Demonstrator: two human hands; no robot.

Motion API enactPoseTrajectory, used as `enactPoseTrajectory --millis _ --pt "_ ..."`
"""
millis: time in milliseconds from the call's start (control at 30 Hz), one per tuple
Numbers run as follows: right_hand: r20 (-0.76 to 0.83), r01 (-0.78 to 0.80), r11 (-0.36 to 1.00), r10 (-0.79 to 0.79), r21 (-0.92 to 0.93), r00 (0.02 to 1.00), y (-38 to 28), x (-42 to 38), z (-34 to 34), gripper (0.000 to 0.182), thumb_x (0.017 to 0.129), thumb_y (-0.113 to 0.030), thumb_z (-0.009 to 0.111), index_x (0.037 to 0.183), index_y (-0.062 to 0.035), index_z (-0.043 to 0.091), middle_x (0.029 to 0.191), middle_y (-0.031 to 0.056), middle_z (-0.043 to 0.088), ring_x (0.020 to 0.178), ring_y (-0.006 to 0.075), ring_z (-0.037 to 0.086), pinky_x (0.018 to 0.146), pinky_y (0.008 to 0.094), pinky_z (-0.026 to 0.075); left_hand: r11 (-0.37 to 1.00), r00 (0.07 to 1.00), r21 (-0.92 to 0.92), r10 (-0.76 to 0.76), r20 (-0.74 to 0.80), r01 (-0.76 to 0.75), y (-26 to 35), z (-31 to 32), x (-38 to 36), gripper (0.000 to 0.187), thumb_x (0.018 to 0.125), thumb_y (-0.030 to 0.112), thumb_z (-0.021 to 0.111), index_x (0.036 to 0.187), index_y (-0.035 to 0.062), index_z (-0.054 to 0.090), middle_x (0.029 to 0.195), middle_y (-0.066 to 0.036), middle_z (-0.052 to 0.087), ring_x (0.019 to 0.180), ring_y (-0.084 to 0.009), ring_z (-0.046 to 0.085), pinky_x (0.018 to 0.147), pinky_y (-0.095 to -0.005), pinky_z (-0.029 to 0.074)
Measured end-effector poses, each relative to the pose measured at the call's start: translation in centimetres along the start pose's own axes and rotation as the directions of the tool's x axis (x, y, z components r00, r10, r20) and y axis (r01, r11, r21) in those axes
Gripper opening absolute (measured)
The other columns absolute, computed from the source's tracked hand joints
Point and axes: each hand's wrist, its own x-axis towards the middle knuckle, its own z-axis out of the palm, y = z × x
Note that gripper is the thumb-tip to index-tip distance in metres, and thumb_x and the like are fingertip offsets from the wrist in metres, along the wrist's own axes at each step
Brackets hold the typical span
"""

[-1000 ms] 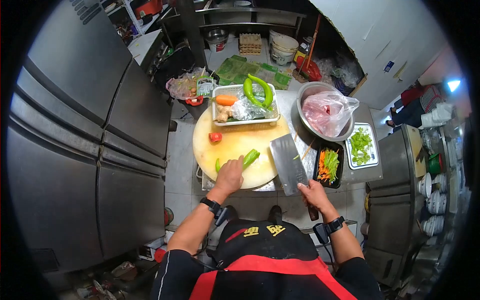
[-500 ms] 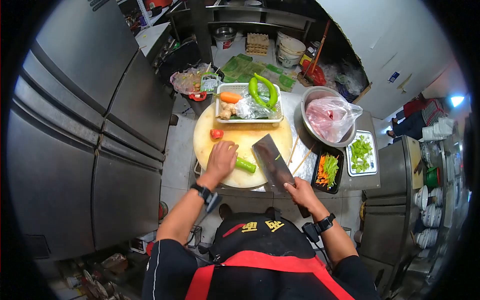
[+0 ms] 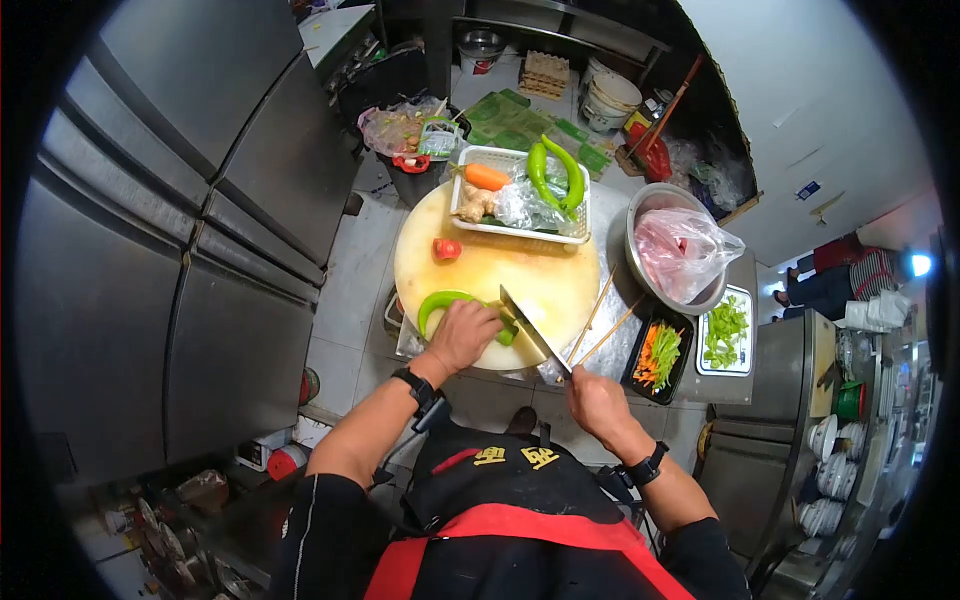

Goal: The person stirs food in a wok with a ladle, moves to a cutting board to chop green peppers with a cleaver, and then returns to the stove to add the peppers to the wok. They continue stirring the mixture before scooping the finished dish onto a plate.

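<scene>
A curved green pepper lies on the round cutting board near its front edge. My left hand presses on the pepper with its fingers bent over it. In my right hand is the handle of a cleaver. The blade stands nearly upright beside my left fingertips, at the pepper's right end. A red piece of vegetable sits farther back on the board. Behind it, a white basket holds a carrot, ginger, green peppers and a plastic bag.
To the right are a metal bowl with a plastic bag, a black tray of cut vegetables and a white tray of green pieces. Two sticks lie beside the board. A waste bin stands at the back left.
The cleaver has turned from lying flat to edge-down and moved to my left fingertips. My left hand has come onto the pepper, whose curved end now shows on the left.
</scene>
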Motion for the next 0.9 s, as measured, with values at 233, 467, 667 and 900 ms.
enactPoseTrajectory --millis 233,467,667,900 --pt "0.007 0.051 0.996 -0.05 -0.077 0.999 -0.2 1.0 2.7 0.013 0.089 -0.011 0.055 0.088 0.0019 0.052 0.068 0.0263 0.062 0.065 0.0458 0.063 0.059 0.0541 0.05 1.0 0.991 -0.023 -0.005 0.134 0.008 -0.1 -0.6 0.5 0.013 0.076 0.016 0.071 0.085 0.0127 0.061 0.092 -0.002 0.058 0.097 -0.0231 0.054 0.082 -0.0399 0.039" --pt "0.055 0.035 0.999 -0.034 -0.028 0.998 -1.9 1.8 -0.5 0.017 0.091 -0.013 0.054 0.085 0.0026 0.048 0.064 0.0275 0.06 0.063 0.0472 0.062 0.059 0.0552 0.049 0.998 0.997 -0.069 0.006 0.075 0.0 -0.1 -0.4 0.4 0.014 0.076 0.016 0.071 0.086 0.0129 0.062 0.093 -0.001 0.058 0.097 -0.024 0.053 0.083 -0.0399 0.039" --pt "0.063 0.014 1.0 -0.015 0.025 0.998 -2.0 2.7 0.4 0.011 0.088 -0.007 0.05 0.088 0.0036 0.05 0.065 0.027 0.062 0.065 0.0475 0.064 0.061 0.0557 0.05 0.995 0.998 -0.1 -0.011 0.062 0.017 0.1 0.1 -0.2 0.015 0.076 0.016 0.071 0.087 0.0125 0.062 0.093 -0.002 0.058 0.097 -0.0242 0.053 0.084 -0.0406 0.038" --pt "0.002 0.008 0.999 -0.008 0.043 1.0 -2.8 3.1 2.2 0.012 0.088 -0.008 0.049 0.088 0.0041 0.051 0.066 0.0271 0.062 0.064 0.0461 0.065 0.058 0.0547 0.051 0.993 0.999 -0.114 -0.014 0.035 0.018 -0.8 0.3 0.7 0.017 0.076 0.016 0.072 0.089 0.0114 0.062 0.094 -0.002 0.059 0.097 -0.0243 0.055 0.085 -0.0395 0.038"
